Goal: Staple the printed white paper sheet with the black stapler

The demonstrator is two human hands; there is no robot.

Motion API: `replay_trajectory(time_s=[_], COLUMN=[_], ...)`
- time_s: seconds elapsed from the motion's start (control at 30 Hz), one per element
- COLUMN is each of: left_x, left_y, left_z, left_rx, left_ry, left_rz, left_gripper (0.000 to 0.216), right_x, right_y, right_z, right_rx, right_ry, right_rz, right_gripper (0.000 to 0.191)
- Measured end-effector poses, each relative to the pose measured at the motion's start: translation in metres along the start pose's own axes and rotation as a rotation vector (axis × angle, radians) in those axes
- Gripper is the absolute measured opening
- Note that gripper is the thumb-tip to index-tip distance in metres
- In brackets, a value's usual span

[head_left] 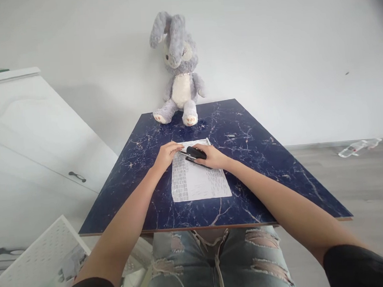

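Note:
A sheet of paper [197, 184] covered in printed or written lines lies on the dark blue marbled table in front of me; whether it is one sheet or more I cannot tell. My right hand [214, 157] is closed around a black stapler [196, 152], whose nose points left toward the paper's upper left corner. At that corner my left hand [168, 155] has its fingers together on the paper's edge, close to the stapler's tip. The stapler's rear end is partly hidden by my right hand.
A grey plush rabbit [183, 89] sits at the table's [247, 192] far edge against the wall. Right of the paper lies a small greyish piece [231, 136]. A white cabinet [47, 140] and a white perforated container [38, 250] stand on the left. A clear plastic item [356, 148] rests on the floor.

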State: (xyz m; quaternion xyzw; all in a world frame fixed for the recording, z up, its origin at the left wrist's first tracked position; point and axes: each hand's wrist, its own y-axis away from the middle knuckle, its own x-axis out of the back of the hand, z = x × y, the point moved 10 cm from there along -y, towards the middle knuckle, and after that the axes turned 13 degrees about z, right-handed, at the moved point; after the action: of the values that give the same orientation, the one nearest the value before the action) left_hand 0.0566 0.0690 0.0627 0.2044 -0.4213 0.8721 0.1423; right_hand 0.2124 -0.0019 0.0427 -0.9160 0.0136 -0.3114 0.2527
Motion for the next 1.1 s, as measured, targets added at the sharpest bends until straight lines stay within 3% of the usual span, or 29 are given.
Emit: replay_trajectory(time_s=[0.13, 0.27, 0.5, 0.93, 1.1], left_x=[0.003, -0.008, -0.017, -0.023, -0.026], left_y=[-0.002, 0.001, 0.003, 0.0, 0.003], left_z=[-0.004, -0.003, -0.012, -0.016, -0.007], left_rx=[0.021, -0.027, -0.056, -0.017, -0.101], left_ry=[-0.001, -0.017, -0.239, -0.169, -0.218], left_rz=[0.007, -0.093, -0.163, -0.172, -0.25], left_gripper=[0.026, 0.029, 0.017, 0.022, 0.025], right_x=[0.0, -0.001, -0.004, -0.003, -0.002], right_y=[0.0, 0.0, 0.0, -0.002, -0.002], right_z=[0.001, 0.001, 0.006, 0.002, 0.002], right_rx=[-0.004, -0.001, 0.023, 0.039, 0.029], right_ry=[0.01, 0.025, 0.038, 0.052, 0.06], right_rz=[-0.012, -0.012, -0.029, -0.034, -0.037], right_gripper=[0.037, 0.034, 0.029, 0.021, 0.02])
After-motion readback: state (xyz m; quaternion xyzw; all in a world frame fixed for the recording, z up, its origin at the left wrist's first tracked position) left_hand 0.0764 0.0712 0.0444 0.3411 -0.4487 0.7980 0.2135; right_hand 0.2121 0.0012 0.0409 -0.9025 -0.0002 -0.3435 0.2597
